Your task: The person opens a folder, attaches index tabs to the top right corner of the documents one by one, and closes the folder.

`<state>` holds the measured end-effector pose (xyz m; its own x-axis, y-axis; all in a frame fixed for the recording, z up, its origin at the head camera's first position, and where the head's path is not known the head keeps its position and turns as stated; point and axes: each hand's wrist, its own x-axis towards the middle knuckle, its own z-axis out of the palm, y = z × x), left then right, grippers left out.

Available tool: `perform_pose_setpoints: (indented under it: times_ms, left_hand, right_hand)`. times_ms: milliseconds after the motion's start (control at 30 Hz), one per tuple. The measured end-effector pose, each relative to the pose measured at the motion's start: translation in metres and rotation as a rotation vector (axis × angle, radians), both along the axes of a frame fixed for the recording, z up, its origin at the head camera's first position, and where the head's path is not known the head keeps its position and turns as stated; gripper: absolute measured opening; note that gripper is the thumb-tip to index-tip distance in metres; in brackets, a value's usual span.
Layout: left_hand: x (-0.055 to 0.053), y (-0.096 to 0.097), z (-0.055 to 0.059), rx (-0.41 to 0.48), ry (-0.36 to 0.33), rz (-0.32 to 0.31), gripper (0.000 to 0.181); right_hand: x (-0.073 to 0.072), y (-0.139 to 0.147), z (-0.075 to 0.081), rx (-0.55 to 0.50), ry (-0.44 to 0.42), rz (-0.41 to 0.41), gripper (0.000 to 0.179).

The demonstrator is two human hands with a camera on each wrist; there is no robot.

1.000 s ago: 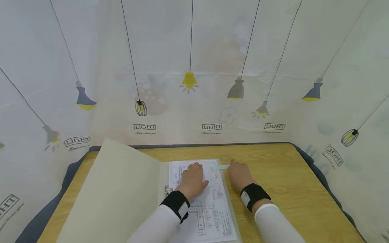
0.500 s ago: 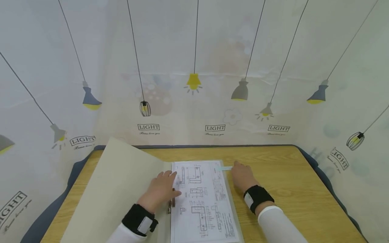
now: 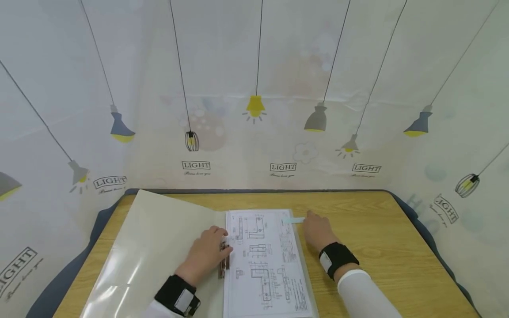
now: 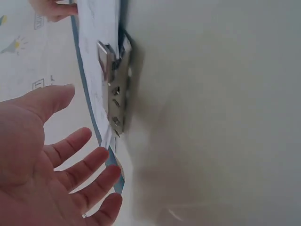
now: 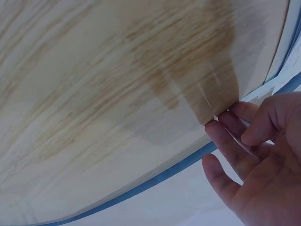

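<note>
A folder stands open, its cream cover point(image 3: 167, 247) spread to the left and a stack of printed technical drawings point(image 3: 274, 251) on the right. Along its spine is a metal clip point(image 4: 113, 89) with a raised lever. My left hand point(image 3: 208, 251) reaches over the clip from the cover side; in the left wrist view its fingers are spread and hold nothing. A pale blue strip point(image 3: 294, 220) sticks out past the upper right edge of the drawings. My right hand point(image 3: 318, 229) is at the strip's outer end, fingertips point(image 5: 211, 125) on the table, thumb apart from them.
The wood-grain table point(image 3: 370, 247) extends right of the folder, with a dark blue edge point(image 3: 254, 191) along the back. A wall covering printed with lamps point(image 3: 254, 106) rises behind it. A black band point(image 3: 338, 260) wraps the right wrist.
My left hand has lifted off the drawings and moved left to the clip. The cover has dropped slightly lower. My right hand stays by the strip.
</note>
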<state>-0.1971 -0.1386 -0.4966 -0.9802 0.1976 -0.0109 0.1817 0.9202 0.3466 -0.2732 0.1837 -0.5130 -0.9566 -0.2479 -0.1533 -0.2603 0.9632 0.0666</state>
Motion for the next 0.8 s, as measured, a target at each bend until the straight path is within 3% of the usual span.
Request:
perform_pose_setpoints:
  times_ms: [267,500,667,800]
  left_hand:
    - [-0.013,-0.004,-0.01,-0.09,-0.082,0.005,0.053]
    - [-0.018,-0.003,-0.006,-0.132,-0.144,0.011,0.054]
    - [-0.022,0.001,-0.004,-0.155,-0.194,0.033,0.062]
    - [-0.025,0.002,-0.005,-0.152,-0.227,0.05,0.064]
  right_hand:
    - [0.001,-0.002,0.006,-0.01,-0.001,0.009,0.017]
    - [0.008,-0.006,0.017,-0.033,0.006,0.005,0.015]
    - [0.006,-0.004,0.014,-0.049,-0.015,-0.011,0.018]
    - [0.002,0.001,0.012,-0.127,-0.031,-0.041,0.021]
